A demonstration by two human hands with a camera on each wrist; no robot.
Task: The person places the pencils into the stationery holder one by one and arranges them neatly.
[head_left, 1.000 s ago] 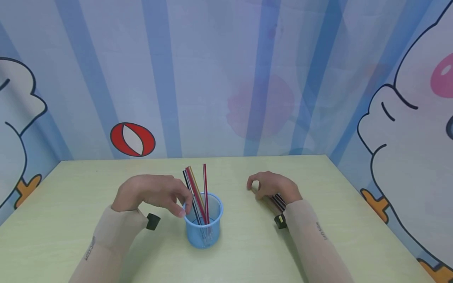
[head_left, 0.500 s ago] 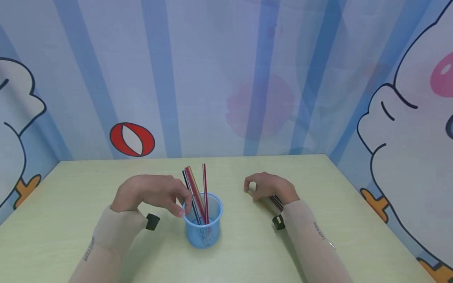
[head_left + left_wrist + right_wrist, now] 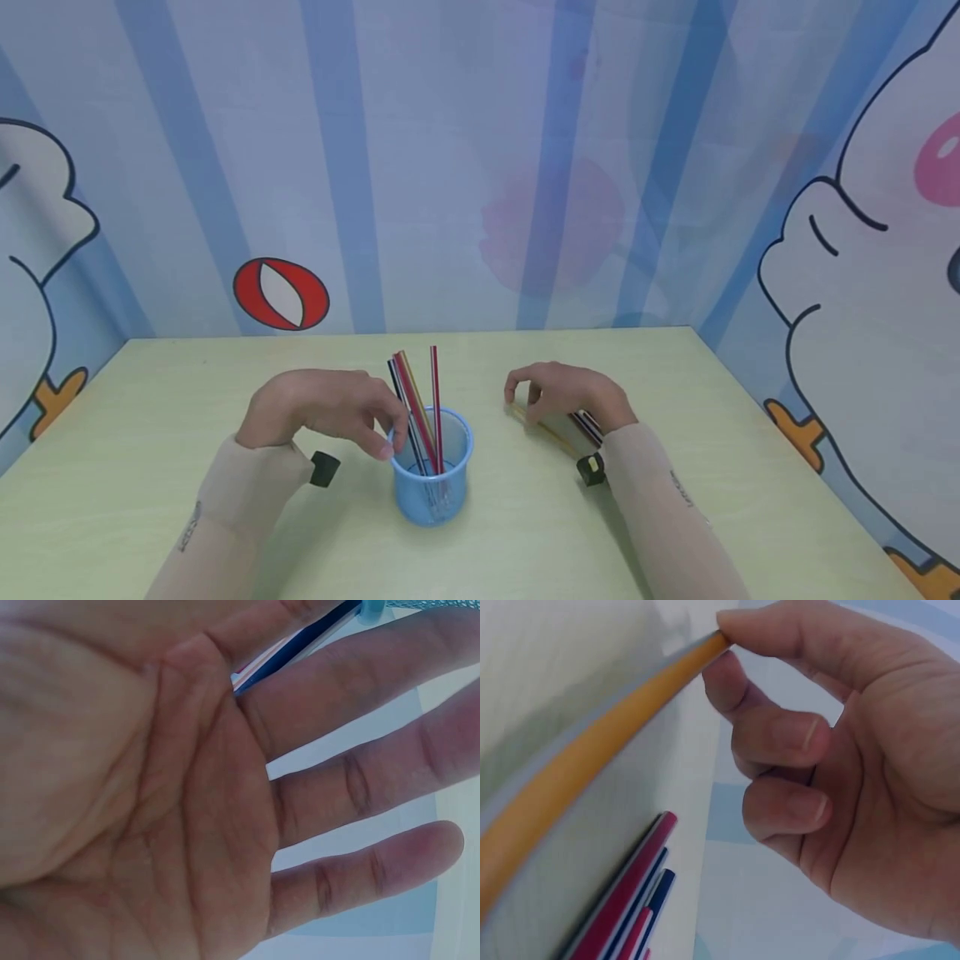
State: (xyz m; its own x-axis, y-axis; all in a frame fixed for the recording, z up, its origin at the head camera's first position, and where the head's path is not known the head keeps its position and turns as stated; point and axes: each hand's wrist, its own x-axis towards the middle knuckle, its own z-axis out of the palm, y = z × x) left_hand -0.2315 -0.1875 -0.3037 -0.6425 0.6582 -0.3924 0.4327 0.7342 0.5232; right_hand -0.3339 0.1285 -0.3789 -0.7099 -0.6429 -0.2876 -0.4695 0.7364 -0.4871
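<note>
In the head view my right hand (image 3: pixel 566 392) pinches the end of a thin yellow pencil-like stick (image 3: pixel 551 435) between thumb and index finger. The right wrist view shows this yellow stick (image 3: pixel 592 765) slanting over the table, orange-yellow with a pale side. Below it lie several similar sticks (image 3: pixel 634 892), dark red and dark blue. My left hand (image 3: pixel 330 408) holds the rim of a light blue cup (image 3: pixel 431 504) with thumb and index finger. Red, black and yellow sticks (image 3: pixel 436 383) stand leaning in the cup. In the left wrist view, the palm (image 3: pixel 202 787) shows with its other fingers extended.
The pale yellow-green table (image 3: pixel 487 550) carries the cup near its middle. A striped blue backdrop (image 3: pixel 465 167) with cartoon figures stands behind and along the sides. Dark wrist cameras (image 3: pixel 591 468) hang under both sleeves (image 3: pixel 660 508).
My right hand has shifted a little left with the yellow stick, which now lies apart from the other sticks on the table. The left hand and the cup have stayed put.
</note>
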